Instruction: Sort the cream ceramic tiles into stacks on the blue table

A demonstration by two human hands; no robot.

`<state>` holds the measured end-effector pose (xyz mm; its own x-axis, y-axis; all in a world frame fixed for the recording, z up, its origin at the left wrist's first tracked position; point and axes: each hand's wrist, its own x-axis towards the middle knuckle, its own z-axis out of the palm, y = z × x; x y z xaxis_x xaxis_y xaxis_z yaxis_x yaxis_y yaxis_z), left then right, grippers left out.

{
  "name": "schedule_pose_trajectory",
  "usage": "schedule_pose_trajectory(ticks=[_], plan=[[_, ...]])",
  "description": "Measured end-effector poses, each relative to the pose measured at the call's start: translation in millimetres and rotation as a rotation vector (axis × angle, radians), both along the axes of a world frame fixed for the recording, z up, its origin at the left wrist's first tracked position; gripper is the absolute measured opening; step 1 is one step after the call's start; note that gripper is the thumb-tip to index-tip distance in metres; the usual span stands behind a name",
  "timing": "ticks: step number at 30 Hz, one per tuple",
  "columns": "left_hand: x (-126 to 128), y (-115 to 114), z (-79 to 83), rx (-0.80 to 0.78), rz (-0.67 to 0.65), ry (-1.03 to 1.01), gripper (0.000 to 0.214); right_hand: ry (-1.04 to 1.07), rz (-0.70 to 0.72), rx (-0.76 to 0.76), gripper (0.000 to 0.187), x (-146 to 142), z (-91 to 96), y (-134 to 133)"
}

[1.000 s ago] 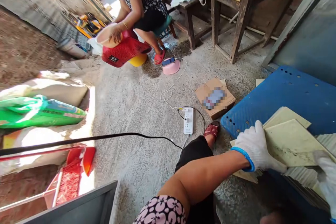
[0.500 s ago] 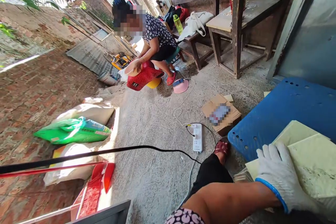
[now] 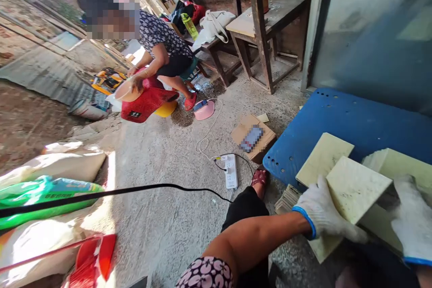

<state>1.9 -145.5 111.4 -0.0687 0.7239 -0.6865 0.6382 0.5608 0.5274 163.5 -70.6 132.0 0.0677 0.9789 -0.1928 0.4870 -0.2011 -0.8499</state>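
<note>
Here we are at the tiles: the left hand (image 3: 326, 211), in a white cotton glove with a blue cuff, is clenched on the lower edge of a pale square tile (image 3: 357, 186), holding it tilted above the others. The right hand (image 3: 413, 220), gloved too, sits at the frame's edge beside a further tile (image 3: 400, 166); it may be gripping, but the view is too poor to tell. Another tile (image 3: 322, 159) rests on a blue perforated board (image 3: 340, 119), with a stack of tile edges (image 3: 286, 198) just beside it. This looks like sorting, and the next move calls for a firm two-handed hold. The print on the green sack (image 3: 43, 193) is too small to read.
</note>
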Motion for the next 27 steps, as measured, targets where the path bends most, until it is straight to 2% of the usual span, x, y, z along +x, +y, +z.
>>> schedule_pose_trajectory(ticks=[2,4,6,7,10,15,18,22,27], plan=[[-2.7,-3.8,0.6,-0.019,-0.020,0.034,0.137,0.160,-0.111,-0.081,0.016,0.5,-8.5,7.8],[-4.2,-6.4,-1.2,-0.045,-0.060,0.096,0.137,0.240,-0.228,-0.100,0.029,1.5,-14.8,12.5],[-4.6,-8.3,-3.2,-0.059,-0.101,0.144,0.136,0.560,-0.341,-0.112,0.031,3.8,-16.7,15.7],[-4.7,-9.2,-3.5,-0.073,-0.122,0.169,0.137,0.624,-0.365,-0.109,0.033,5.5,-15.8,17.1],[-5.8,-11.7,-0.4,-0.118,-0.161,0.246,0.129,0.674,-0.409,-0.091,0.034,13.2,-9.1,20.9],[-14.8,-4.5,4.9,-0.164,-0.101,0.295,0.109,0.659,-0.369,-0.078,0.031,30.7,-0.6,22.7],[-21.9,16.6,-1.7,-0.137,-0.056,0.286,0.101,0.663,-0.354,-0.056,0.029,39.4,-0.1,21.4],[-23.6,63.3,-20.1,-0.050,0.021,0.340,0.095,0.635,-0.345,-0.055,0.027,46.3,-0.4,19.0],[-11.9,116.9,-45.4,-0.012,0.047,0.425,0.102,0.589,-0.355,-0.059,0.026,48.4,-0.1,18.0]])
